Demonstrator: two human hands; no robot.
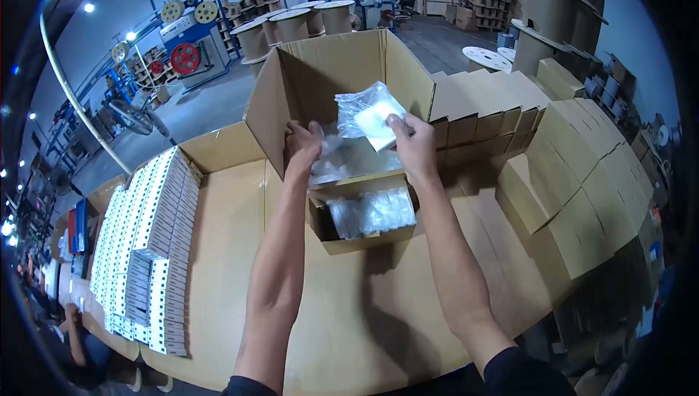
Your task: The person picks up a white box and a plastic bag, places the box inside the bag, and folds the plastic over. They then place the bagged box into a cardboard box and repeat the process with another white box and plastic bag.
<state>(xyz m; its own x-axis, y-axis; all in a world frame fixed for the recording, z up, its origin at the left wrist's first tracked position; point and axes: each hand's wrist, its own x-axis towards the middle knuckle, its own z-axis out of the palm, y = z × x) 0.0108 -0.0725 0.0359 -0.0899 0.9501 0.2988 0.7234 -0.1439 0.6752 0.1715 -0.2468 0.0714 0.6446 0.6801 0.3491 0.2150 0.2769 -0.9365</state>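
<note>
My right hand pinches a clear plastic bag with a flat white piece inside, held up over the large open carton. Fingers curled, my left hand is at the carton's left side, beside more clear plastic bags; what it grips, if anything, is hidden. Nearer to me stands a smaller open cardboard box, between my forearms. Several clear bagged items lie in a row inside it.
Stacked white boxes with dark square marks line the table's left side. Brown cardboard boxes are stacked at the right, and more folded cartons stand behind. Large spools and machines are on the floor beyond. Another person's arm shows at far left.
</note>
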